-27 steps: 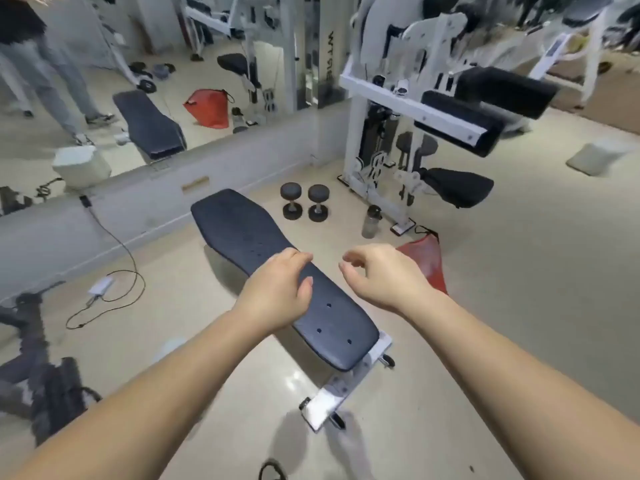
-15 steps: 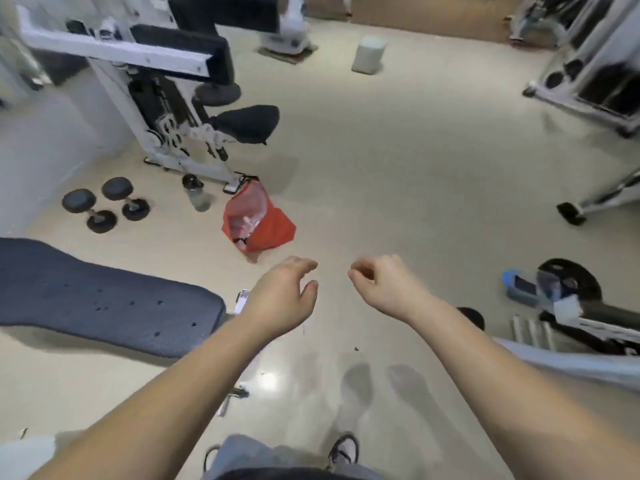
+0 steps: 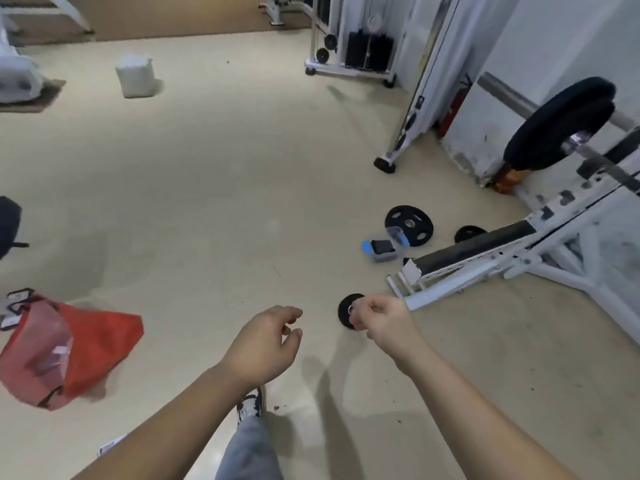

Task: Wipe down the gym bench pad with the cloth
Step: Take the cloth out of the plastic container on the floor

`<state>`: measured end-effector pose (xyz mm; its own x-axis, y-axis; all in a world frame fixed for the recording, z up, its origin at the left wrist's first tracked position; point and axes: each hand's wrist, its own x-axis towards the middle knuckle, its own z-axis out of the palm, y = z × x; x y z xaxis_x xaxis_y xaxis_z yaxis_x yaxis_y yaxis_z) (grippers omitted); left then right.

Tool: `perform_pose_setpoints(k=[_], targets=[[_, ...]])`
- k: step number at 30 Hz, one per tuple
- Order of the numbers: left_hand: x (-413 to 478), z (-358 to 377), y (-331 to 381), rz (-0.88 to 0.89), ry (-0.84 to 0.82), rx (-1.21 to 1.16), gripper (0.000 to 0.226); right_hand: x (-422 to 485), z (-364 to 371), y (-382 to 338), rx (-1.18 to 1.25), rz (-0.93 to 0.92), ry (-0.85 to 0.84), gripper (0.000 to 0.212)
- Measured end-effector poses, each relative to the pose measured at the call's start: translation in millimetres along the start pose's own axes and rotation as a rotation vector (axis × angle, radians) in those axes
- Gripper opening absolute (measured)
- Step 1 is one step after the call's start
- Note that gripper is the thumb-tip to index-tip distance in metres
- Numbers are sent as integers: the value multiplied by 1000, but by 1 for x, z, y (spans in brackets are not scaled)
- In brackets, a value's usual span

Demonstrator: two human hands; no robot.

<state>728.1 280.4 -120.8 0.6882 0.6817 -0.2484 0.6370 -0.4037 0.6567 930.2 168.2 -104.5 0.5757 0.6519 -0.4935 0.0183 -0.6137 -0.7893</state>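
Observation:
My left hand and my right hand hang side by side over the beige floor, fingers loosely curled, holding nothing. No cloth is in view. The only bench in sight is a narrow black pad on a white barbell rack frame, to the right of and beyond my right hand. A small black weight plate lies on the floor, partly hidden behind my right hand.
A red bag lies on the floor at the left. A larger weight plate and a blue-grey case sit near the rack. A loaded barbell, a cable machine and a white block stand farther off.
The view has swung right. The flat dark bench pad and dumbbells have left the frame, the red bag has slid to the left edge, and the barbell rack has come in. Both hands stay empty.

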Motion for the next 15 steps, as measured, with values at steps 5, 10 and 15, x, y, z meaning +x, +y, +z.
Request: perform_pose_setpoints(k=[5,10,15], targets=[[122,-23,2,70,-108,19,33,81,-18,-41,177,84,141,26],[232,-57,17,147,-221,45,26,150,-26,-82,360,203,217,29],[344,-59,72,268,-321,84,33,216,-71,-102,430,258,341,23]])
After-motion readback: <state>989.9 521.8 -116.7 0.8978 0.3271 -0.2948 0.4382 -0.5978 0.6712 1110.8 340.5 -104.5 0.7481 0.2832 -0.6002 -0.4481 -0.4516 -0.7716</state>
